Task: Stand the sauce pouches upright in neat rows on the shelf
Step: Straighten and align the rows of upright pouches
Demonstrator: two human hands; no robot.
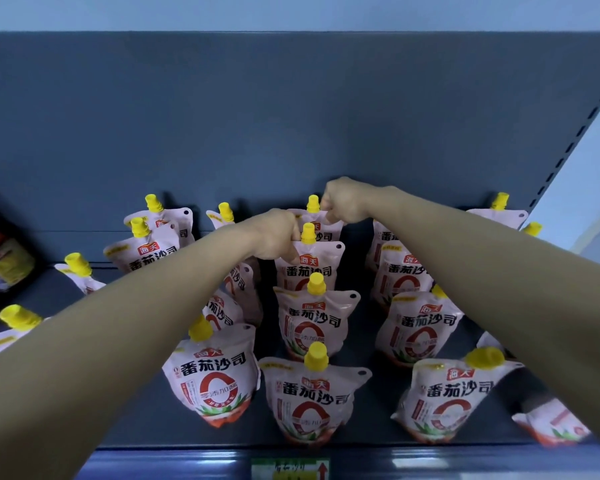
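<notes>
Pink sauce pouches with yellow caps stand in rows on the dark grey shelf [368, 344]. Both my arms reach into the middle row. My left hand [274, 233] pinches the top left corner of the second pouch from the back [310, 268]. My right hand [343, 200] pinches the top edge of the rearmost pouch [321, 226], beside its yellow cap. In front of them, two more pouches [312, 320] [310, 396] stand upright in the same row. Rows to the left [212, 375] and right [418, 327] also stand upright, partly hidden by my forearms.
At the far left, pouches [78, 271] [11, 327] lean or lie askew. A dark packet [4, 261] sits at the left edge. One pouch [551, 424] lies tipped at the front right. The shelf back panel rises behind, and a price tag [290, 469] sits on the front rail.
</notes>
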